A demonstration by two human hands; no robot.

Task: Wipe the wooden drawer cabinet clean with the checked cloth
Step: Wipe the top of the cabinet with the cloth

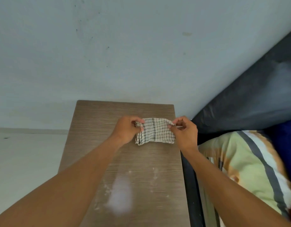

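The wooden drawer cabinet [98, 115] shows only its brown grained top, seen from above. A folded white cloth with a dark check [155, 131] hangs over the middle of the top. My left hand [127, 129] pinches its upper left corner and my right hand [185, 131] pinches its upper right corner, stretching the cloth between them. Its lower edge rests on or just above the wood. A whitish dusty smear [121, 196] with small white flecks lies on the near part of the top. The drawers are hidden from this angle.
A pale grey wall [125, 46] stands right behind the cabinet. To the right lies a bed with a dark headboard [256, 99] and a green, striped pillow [249, 164]. A dark bed frame edge [190, 185] runs along the cabinet's right side. Light floor [23, 158] lies to the left.
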